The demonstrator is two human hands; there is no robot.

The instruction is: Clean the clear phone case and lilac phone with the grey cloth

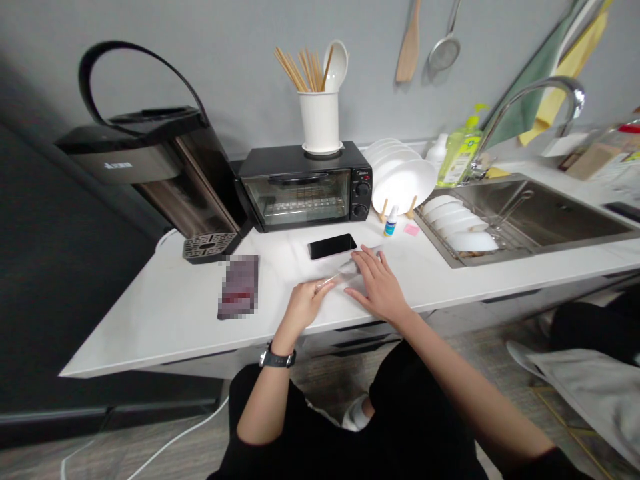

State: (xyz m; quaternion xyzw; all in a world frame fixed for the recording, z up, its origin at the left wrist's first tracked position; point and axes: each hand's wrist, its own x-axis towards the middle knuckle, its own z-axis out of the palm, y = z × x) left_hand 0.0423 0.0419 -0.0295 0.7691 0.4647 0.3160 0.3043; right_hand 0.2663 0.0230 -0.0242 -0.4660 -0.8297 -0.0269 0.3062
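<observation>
A thin, clear flat piece [342,272] is tilted just above the white counter; its exact kind I cannot make out. My left hand [305,308] is closed, pinching its near left end between thumb and fingers. Over the far right end lie the outstretched fingers of my right hand [379,285], the thumb standing apart. Just behind the piece, a black phone [332,247] rests flat on the counter. A small white spray bottle [391,221] with a blue and yellow label stands behind my right hand, beside a pink slip [411,229].
A toaster oven [305,195] carries a white utensil holder [320,123]. Left stand a tall dark drink machine [195,180] and a pixelated purplish flat item [239,288]. Right are racked plates [403,185] and a sink [575,220] holding bowls. A grey-clothed person's leg [590,380] shows lower right.
</observation>
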